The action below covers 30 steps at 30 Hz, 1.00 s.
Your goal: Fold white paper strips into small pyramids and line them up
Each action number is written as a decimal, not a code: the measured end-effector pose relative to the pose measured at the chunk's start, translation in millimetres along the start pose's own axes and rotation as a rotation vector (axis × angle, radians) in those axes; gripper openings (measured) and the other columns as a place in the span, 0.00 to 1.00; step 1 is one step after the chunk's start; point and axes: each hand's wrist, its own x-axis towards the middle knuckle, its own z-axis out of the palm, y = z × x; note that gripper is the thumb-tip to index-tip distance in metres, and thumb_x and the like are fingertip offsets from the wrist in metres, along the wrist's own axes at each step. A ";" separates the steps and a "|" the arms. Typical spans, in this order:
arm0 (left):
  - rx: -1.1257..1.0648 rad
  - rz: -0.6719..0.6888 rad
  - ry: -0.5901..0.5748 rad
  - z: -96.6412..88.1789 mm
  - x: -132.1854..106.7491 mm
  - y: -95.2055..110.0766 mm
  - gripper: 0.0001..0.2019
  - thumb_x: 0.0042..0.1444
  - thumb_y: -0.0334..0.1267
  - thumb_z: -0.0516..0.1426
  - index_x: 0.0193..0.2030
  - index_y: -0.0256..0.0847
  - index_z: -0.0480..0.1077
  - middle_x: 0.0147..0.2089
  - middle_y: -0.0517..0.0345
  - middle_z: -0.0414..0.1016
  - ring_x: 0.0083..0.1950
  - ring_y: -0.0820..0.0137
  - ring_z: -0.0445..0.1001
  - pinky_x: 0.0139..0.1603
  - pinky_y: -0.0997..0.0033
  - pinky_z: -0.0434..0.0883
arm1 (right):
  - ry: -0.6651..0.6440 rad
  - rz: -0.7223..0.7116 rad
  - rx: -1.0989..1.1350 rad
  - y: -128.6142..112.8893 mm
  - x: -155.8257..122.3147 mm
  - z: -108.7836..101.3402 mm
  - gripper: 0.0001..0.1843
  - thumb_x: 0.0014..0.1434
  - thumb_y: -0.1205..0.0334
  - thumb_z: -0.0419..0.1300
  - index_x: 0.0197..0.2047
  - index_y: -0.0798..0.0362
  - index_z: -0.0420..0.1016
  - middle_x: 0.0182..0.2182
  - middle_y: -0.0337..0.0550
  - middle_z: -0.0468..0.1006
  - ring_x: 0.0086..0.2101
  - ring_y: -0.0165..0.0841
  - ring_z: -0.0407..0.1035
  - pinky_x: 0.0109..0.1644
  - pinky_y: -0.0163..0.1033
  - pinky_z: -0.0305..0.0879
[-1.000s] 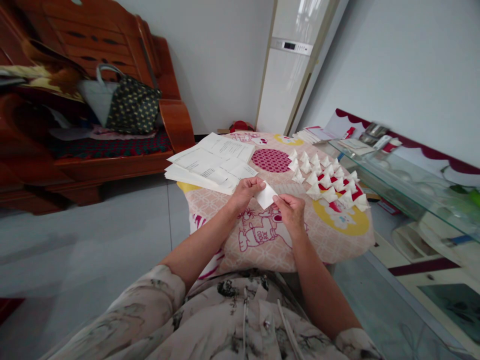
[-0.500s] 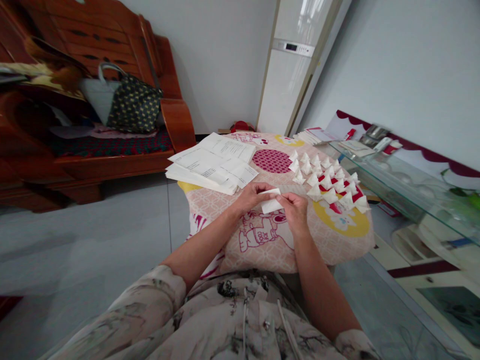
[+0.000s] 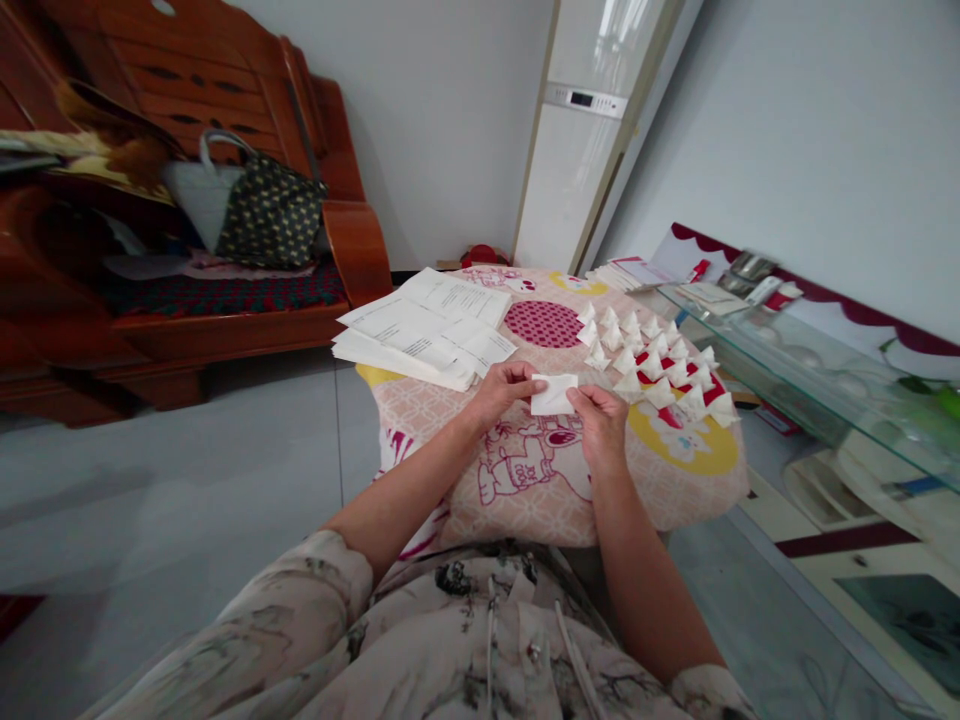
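Observation:
Both of my hands hold one small white paper slip [image 3: 554,394] above a table covered by a pink cartoon-print cloth [image 3: 525,480]. My left hand [image 3: 504,388] pinches the slip's left end and my right hand [image 3: 598,418] pinches its right end, fingers closed. The slip lies nearly flat between them. Several small folded white paper triangles [image 3: 654,365] lie in rows on the cloth just right of my hands. A stack of printed white sheets [image 3: 424,327] sits on the cloth's left part, close to my left hand.
A red wooden bench [image 3: 225,200] with a spotted handbag [image 3: 262,215] stands at the left. A tall white appliance [image 3: 577,130] stands at the back. A glass-topped cabinet [image 3: 810,370] with small items runs along the right. More paper stacks [image 3: 630,270] lie at the cloth's far edge.
The slip was held up at an angle; both hands have turned and flattened it into a narrower strip. My hands have moved slightly right and closer together.

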 end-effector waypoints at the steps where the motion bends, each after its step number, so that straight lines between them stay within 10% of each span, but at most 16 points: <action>1: -0.001 0.007 0.021 0.6 -0.3 -0.1 0.19 0.41 0.48 0.71 0.26 0.36 0.71 0.24 0.61 0.74 0.24 0.75 0.70 0.28 0.74 0.68 | -0.002 -0.003 -0.011 -0.7 -0.2 -0.1 0.13 0.49 0.51 0.66 0.26 0.53 0.78 0.20 0.34 0.66 0.25 0.29 0.57 0.29 0.35 0.57; 10: 0.073 0.087 0.129 0.7 1.0 -4.4 0.22 0.45 0.52 0.69 0.21 0.37 0.68 0.19 0.63 0.68 0.21 0.78 0.65 0.25 0.76 0.62 | 0.009 -0.010 -0.091 -8.3 -2.9 5.6 0.15 0.50 0.49 0.63 0.24 0.53 0.75 0.19 0.34 0.64 0.24 0.29 0.56 0.28 0.35 0.56; 21: 0.201 -0.088 -0.028 0.9 2.1 -5.9 0.22 0.42 0.54 0.69 0.25 0.36 0.71 0.21 0.62 0.70 0.21 0.78 0.64 0.22 0.77 0.58 | -0.171 0.099 0.054 -2.4 -4.3 4.8 0.14 0.46 0.54 0.68 0.21 0.54 0.73 0.16 0.32 0.63 0.21 0.26 0.56 0.24 0.33 0.55; 30: 0.139 -0.064 0.207 -3.4 3.9 -12.7 0.20 0.42 0.51 0.68 0.26 0.37 0.70 0.21 0.61 0.71 0.21 0.76 0.66 0.22 0.76 0.59 | -0.307 0.357 0.106 -1.6 -7.5 5.6 0.17 0.46 0.50 0.70 0.26 0.56 0.77 0.20 0.44 0.79 0.18 0.29 0.69 0.21 0.33 0.67</action>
